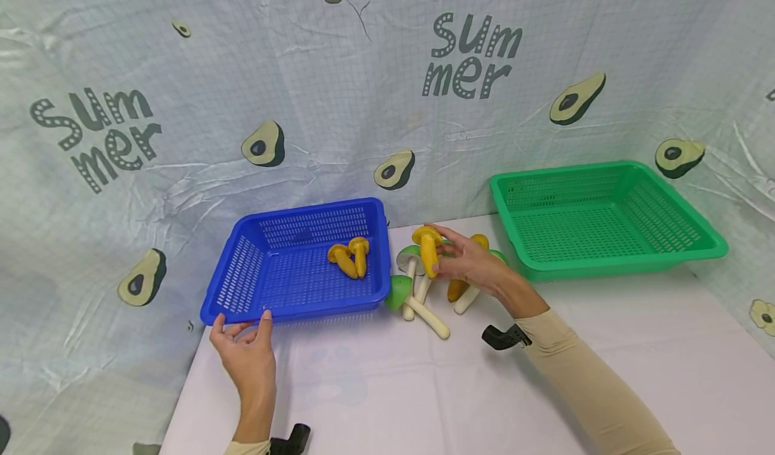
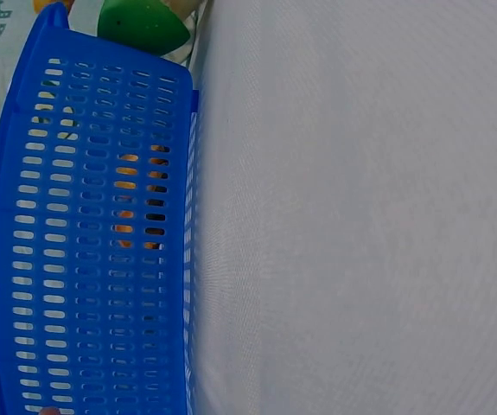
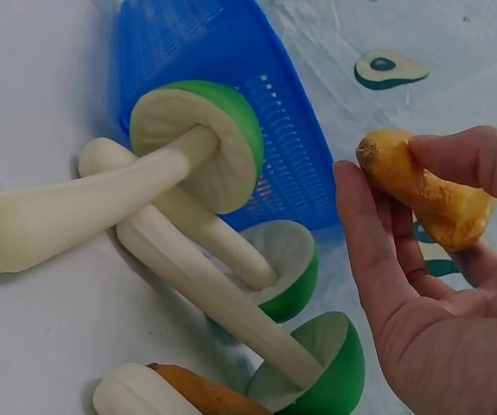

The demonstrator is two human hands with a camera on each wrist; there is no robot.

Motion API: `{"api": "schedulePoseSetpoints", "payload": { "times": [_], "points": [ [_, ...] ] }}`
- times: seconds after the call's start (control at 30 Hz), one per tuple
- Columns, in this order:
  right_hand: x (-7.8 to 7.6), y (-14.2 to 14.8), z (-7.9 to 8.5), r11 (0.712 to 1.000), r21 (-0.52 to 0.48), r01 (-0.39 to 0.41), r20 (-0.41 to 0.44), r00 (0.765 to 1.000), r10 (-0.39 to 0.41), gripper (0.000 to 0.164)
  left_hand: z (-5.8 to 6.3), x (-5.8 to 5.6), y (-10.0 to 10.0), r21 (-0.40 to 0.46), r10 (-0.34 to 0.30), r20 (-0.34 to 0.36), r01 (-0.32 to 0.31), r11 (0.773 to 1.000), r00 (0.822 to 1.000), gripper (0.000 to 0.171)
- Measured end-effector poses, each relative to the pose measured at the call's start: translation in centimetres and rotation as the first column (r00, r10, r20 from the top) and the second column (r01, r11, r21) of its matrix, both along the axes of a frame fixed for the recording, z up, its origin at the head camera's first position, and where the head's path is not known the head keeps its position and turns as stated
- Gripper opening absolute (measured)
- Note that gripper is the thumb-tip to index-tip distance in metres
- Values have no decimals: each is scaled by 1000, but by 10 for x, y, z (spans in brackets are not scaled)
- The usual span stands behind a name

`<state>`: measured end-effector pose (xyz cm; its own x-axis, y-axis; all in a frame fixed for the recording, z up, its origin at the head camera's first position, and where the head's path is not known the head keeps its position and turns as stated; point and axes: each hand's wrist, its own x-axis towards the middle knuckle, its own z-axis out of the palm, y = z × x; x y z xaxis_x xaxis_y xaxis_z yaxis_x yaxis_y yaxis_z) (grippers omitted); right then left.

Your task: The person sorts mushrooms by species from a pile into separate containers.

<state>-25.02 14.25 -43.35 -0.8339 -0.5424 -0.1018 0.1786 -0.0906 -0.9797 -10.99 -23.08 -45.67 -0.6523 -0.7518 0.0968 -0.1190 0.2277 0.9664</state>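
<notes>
My right hand (image 1: 471, 261) pinches a yellow mushroom (image 1: 429, 250) between thumb and fingers, lifted over the pile; in the right wrist view its stem end (image 3: 391, 156) points toward the camera. Below it lie several green-capped mushrooms (image 3: 200, 138) with pale stems, crossing one another, with brownish-yellow mushrooms (image 1: 457, 289) among them. My left hand (image 1: 247, 351) grips the front rim of the blue basket (image 1: 290, 312) near its left corner, thumb and fingers at the edge. Inside that basket, at its right side, two yellow mushrooms (image 1: 344, 261) rest together.
A green basket (image 1: 617, 266) stands at the back right, beyond the pile. Behind everything hangs a cloth (image 1: 339, 105) printed with avocados and lettering. A white cloth (image 1: 387, 388) covers the table in front of the baskets.
</notes>
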Motion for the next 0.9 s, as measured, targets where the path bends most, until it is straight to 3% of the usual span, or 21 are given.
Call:
{"api": "schedulePoseSetpoints", "payload": {
  "times": [0.33, 0.63, 0.9],
  "points": [
    [-1, -2, 1, 1000, -12, 3, 31, 1000, -2, 68, 1, 1, 1, 3, -4, 9, 4, 1000, 1000, 83],
    [-2, -2, 5, 1000, 19, 24, 3, 1000, -24, 63, 0, 0, 1, -7, 0, 1, 0, 1000, 1000, 82],
    [-3, -6, 14, 991, 95, 92, -53, 995, -87, 59, -1, 0, 0, -3, -8, -23, 7, 1000, 1000, 82]
  ]
}}
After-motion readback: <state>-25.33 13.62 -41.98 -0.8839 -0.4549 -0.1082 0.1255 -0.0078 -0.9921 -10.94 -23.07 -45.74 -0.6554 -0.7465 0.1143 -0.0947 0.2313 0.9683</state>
